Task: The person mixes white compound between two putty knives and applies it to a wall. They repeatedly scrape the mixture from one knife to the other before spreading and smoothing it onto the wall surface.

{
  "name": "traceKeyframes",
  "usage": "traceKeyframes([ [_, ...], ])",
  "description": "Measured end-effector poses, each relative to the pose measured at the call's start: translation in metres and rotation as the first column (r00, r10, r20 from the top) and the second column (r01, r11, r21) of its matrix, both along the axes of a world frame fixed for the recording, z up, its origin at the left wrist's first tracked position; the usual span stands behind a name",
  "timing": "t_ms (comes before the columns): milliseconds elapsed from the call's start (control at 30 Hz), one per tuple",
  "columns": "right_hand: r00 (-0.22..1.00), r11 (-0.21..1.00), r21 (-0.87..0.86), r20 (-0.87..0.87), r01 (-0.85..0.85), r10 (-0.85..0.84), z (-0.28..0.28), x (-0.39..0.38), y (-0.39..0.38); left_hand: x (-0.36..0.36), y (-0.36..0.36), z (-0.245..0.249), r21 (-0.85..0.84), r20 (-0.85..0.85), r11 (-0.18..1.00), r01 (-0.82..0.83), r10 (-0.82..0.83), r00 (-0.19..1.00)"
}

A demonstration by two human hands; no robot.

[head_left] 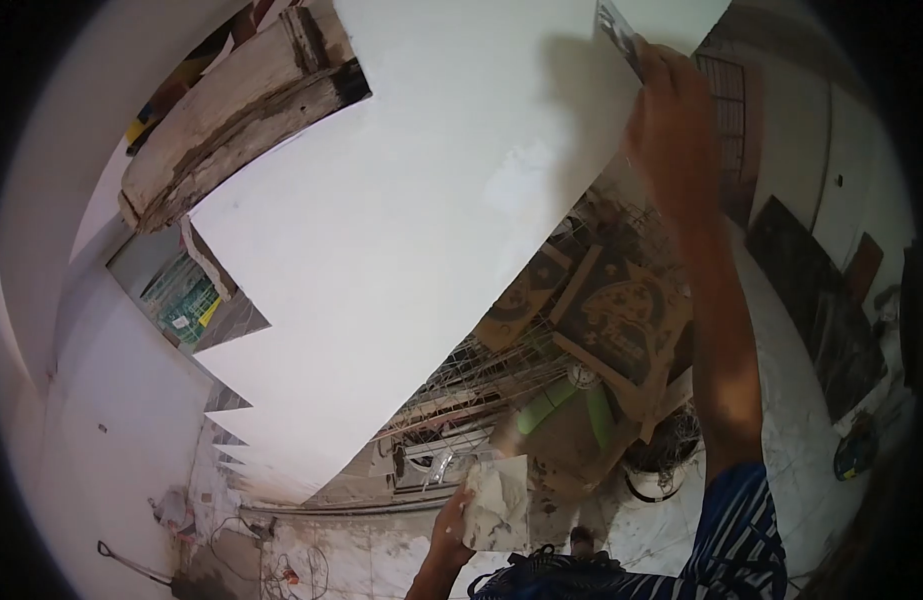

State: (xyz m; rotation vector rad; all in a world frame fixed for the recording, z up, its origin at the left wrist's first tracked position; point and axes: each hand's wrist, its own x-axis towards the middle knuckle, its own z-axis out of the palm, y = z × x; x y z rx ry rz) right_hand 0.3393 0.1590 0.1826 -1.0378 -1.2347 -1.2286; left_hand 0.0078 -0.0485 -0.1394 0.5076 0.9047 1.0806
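My right hand (673, 135) is raised at the upper right, its fingers closed around a putty knife (618, 38). The knife's metal blade lies at or very near a broad white surface (381, 250) with a stepped, saw-toothed left edge, and a shadow falls beside it. A brighter patch (521, 175) shows on that surface below the knife. Low in the view, my left hand (451, 528) grips a small flat plate (499, 543) by its left side. A lump of whitish putty (493, 492) sits on the plate.
Beneath the white surface lie cut patterned panels (621, 310), thin rods and a green item (546, 405). A round bucket (656, 485) stands on the floor. Dark slabs (816, 300) lean at the right. A shovel (131, 563) and cables (296, 575) lie lower left; a rough timber (241, 110) is upper left.
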Motion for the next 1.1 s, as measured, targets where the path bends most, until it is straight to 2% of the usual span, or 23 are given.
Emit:
traceKeyframes([
  [33, 0.999, 0.999, -0.021, -0.025, 0.024, -0.024, 0.000, 0.003, 0.002, 0.001, 0.001, 0.000, 0.017, -0.004, 1.000, 0.005, -0.005, 1.000],
  [167, 0.993, 0.994, -0.068, 0.095, 0.081, -0.074, -0.014, -0.025, 0.005, 0.008, 0.004, 0.004, 0.014, 0.013, 1.000, 0.015, -0.015, 1.000],
  [267, 0.967, 0.997, -0.067, 0.249, -0.033, 0.048, -0.040, -0.056, 0.004, 0.008, 0.005, 0.001, 0.008, 0.021, 1.000, 0.018, -0.018, 1.000],
  [367, 0.904, 0.965, -0.184, 0.352, -0.189, 0.244, -0.072, -0.081, -0.012, 0.006, 0.006, -0.002, -0.012, 0.029, 1.000, 0.027, -0.026, 0.999],
  [467, 0.800, 0.923, -0.348, 0.501, -0.163, 0.330, -0.102, -0.086, -0.026, 0.008, 0.006, 0.000, -0.042, 0.007, 0.999, 0.010, -0.010, 1.000],
  [567, 0.748, 0.868, -0.441, 0.491, -0.229, 0.447, -0.117, -0.080, -0.034, 0.008, 0.005, 0.001, -0.067, 0.014, 0.998, -0.015, 0.016, 1.000],
  [667, 0.891, 0.906, -0.313, 0.263, -0.284, 0.371, -0.080, -0.053, -0.042, 0.009, 0.003, -0.002, -0.055, 0.027, 0.998, -0.036, 0.038, 0.999],
  [733, 0.980, 0.975, -0.174, 0.120, -0.135, 0.157, -0.052, -0.034, -0.029, 0.008, 0.002, 0.000, -0.050, 0.040, 0.999, -0.011, 0.013, 0.999],
  [800, 0.996, 0.999, 0.012, 0.078, -0.037, 0.036, -0.023, -0.015, -0.009, 0.012, 0.003, 0.008, -0.030, -0.001, 1.000, -0.008, 0.008, 1.000],
  [900, 0.998, 1.000, 0.004, -0.046, -0.031, 0.031, -0.007, -0.013, 0.010, 0.014, 0.001, 0.009, -0.018, -0.016, 1.000, -0.006, 0.005, 1.000],
  [1000, 0.998, 0.998, 0.027, 0.026, 0.065, -0.065, -0.007, -0.032, 0.014, 0.013, 0.000, 0.005, -0.012, 0.014, 1.000, -0.005, 0.005, 1.000],
  [1100, 0.974, 0.995, 0.071, 0.222, -0.066, 0.049, -0.024, -0.059, 0.018, 0.008, 0.001, -0.004, -0.028, 0.038, 1.000, -0.010, 0.012, 0.999],
])
